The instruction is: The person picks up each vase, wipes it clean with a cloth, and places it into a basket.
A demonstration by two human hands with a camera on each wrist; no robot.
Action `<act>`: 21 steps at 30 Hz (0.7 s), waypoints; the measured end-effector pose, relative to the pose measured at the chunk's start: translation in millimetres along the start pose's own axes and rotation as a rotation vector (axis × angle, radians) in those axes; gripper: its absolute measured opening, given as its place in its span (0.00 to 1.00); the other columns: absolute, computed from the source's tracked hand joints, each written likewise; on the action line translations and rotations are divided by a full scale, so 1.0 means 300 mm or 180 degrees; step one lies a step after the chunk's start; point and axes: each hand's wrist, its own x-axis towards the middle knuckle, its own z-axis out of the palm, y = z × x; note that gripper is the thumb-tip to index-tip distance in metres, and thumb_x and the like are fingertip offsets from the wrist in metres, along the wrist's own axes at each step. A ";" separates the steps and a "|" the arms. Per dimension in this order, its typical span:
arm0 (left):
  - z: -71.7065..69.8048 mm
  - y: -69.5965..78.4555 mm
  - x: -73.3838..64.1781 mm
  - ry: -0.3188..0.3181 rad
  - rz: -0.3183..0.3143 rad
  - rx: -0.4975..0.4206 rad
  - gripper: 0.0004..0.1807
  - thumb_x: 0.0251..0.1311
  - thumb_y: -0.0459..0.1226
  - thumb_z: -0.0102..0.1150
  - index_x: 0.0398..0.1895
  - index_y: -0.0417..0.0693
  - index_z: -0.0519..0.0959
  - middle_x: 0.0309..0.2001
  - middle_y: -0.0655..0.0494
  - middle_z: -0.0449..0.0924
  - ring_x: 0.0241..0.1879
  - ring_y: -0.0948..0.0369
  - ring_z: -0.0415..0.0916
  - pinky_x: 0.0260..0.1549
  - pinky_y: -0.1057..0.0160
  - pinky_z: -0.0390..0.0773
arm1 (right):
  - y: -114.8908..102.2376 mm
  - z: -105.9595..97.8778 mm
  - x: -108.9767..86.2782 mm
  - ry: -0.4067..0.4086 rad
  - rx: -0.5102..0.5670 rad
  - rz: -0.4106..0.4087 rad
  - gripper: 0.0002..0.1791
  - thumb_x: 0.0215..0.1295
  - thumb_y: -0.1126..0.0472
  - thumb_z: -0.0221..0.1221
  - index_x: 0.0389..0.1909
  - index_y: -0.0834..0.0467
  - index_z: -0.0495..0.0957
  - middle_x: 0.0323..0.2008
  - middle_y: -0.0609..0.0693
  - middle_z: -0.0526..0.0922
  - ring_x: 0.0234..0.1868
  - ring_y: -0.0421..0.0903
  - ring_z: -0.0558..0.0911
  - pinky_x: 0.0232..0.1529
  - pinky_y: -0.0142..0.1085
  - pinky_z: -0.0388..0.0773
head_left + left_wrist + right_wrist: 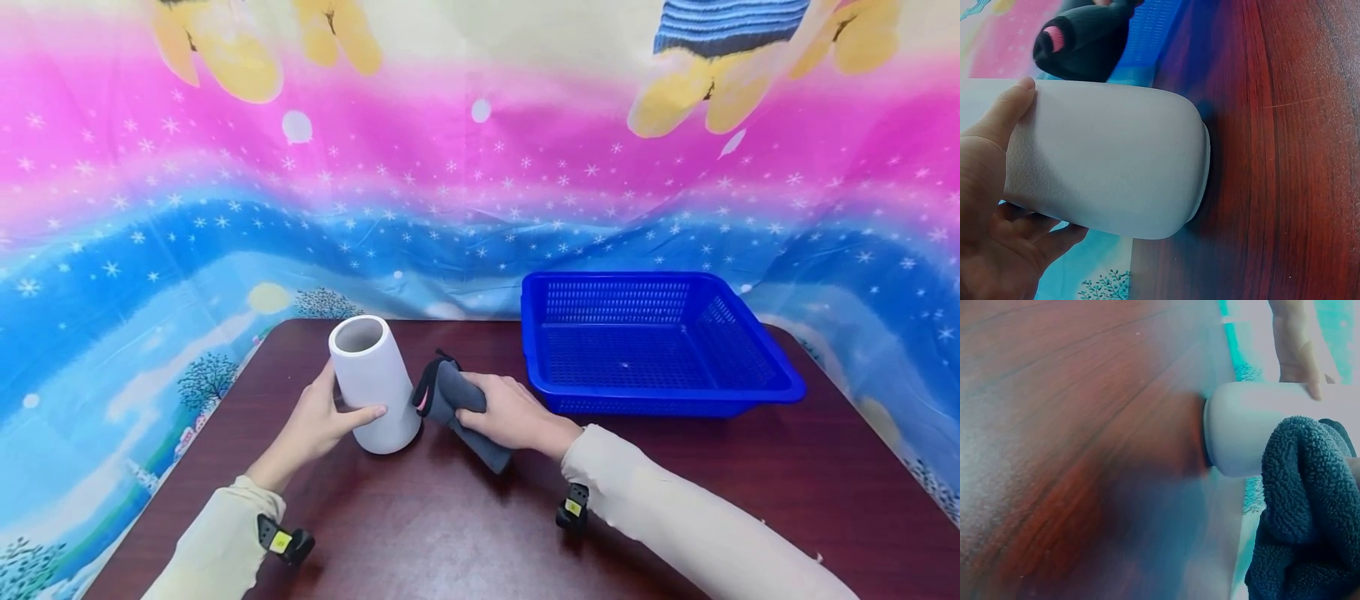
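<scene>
A white tapered vase [377,400] with a wide round mouth leans slightly over the dark table, its base right at the tabletop. My left hand [326,417] grips it from the left, thumb across the front and fingers round the far side. In my right hand [513,412] is a folded dark grey towel [461,412] with black trim and a bit of pink. The right wrist view shows the fluffy pile of the towel [1300,506] overlapping the side of the vase [1241,425]. Part of the right hand's grip is hidden behind the cloth.
A blue perforated plastic basket [663,392] stands at the back right of the table [420,533], just beyond the right hand. Behind the table hangs a colourful patterned cloth [465,183].
</scene>
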 end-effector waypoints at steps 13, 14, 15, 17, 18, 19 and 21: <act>0.001 0.000 -0.001 -0.0006 0.0025 -0.0014 0.51 0.54 0.45 0.76 0.77 0.51 0.54 0.65 0.41 0.74 0.60 0.43 0.77 0.56 0.39 0.80 | -0.034 -0.031 0.011 0.0373 0.0381 -0.0193 0.26 0.66 0.51 0.62 0.65 0.42 0.74 0.42 0.44 0.86 0.32 0.37 0.83 0.34 0.34 0.82; 0.000 0.000 -0.001 -0.0006 0.0026 -0.0009 0.51 0.54 0.45 0.76 0.77 0.51 0.54 0.65 0.41 0.74 0.60 0.43 0.77 0.56 0.39 0.80 | -0.038 -0.033 0.012 0.0388 0.0397 -0.0208 0.26 0.66 0.51 0.62 0.65 0.42 0.73 0.42 0.43 0.86 0.32 0.37 0.83 0.34 0.33 0.82; 0.000 -0.001 -0.001 -0.0006 0.0024 -0.0003 0.51 0.54 0.44 0.76 0.77 0.51 0.54 0.65 0.41 0.74 0.60 0.43 0.77 0.56 0.39 0.80 | -0.043 -0.036 0.012 0.0396 0.0413 -0.0221 0.26 0.66 0.51 0.62 0.66 0.42 0.73 0.42 0.43 0.86 0.32 0.37 0.83 0.34 0.33 0.82; 0.000 -0.001 -0.001 -0.0009 0.0021 0.0009 0.51 0.54 0.44 0.76 0.77 0.51 0.54 0.65 0.41 0.74 0.60 0.43 0.77 0.55 0.39 0.80 | -0.053 -0.042 0.013 0.0413 0.0442 -0.0246 0.26 0.67 0.50 0.62 0.66 0.42 0.73 0.42 0.43 0.86 0.32 0.37 0.83 0.34 0.33 0.82; 0.000 -0.001 0.000 -0.0011 0.0022 0.0010 0.51 0.54 0.44 0.76 0.77 0.50 0.55 0.65 0.41 0.74 0.60 0.43 0.77 0.55 0.39 0.80 | -0.058 -0.044 0.013 0.0410 0.0457 -0.0260 0.26 0.67 0.50 0.62 0.66 0.42 0.73 0.42 0.43 0.86 0.33 0.37 0.83 0.35 0.33 0.82; 0.000 -0.002 0.000 -0.0012 0.0024 0.0011 0.51 0.54 0.44 0.76 0.77 0.50 0.55 0.65 0.41 0.74 0.60 0.43 0.77 0.55 0.39 0.80 | -0.063 -0.046 0.014 0.0411 0.0466 -0.0268 0.26 0.67 0.50 0.62 0.67 0.42 0.73 0.42 0.43 0.86 0.33 0.38 0.83 0.35 0.33 0.82; 0.000 -0.002 0.000 -0.0016 0.0033 0.0018 0.51 0.54 0.44 0.76 0.77 0.50 0.55 0.65 0.41 0.74 0.60 0.43 0.78 0.55 0.39 0.81 | -0.073 -0.050 0.015 0.0395 0.0488 -0.0293 0.27 0.68 0.50 0.61 0.67 0.43 0.72 0.44 0.44 0.86 0.35 0.38 0.83 0.37 0.34 0.82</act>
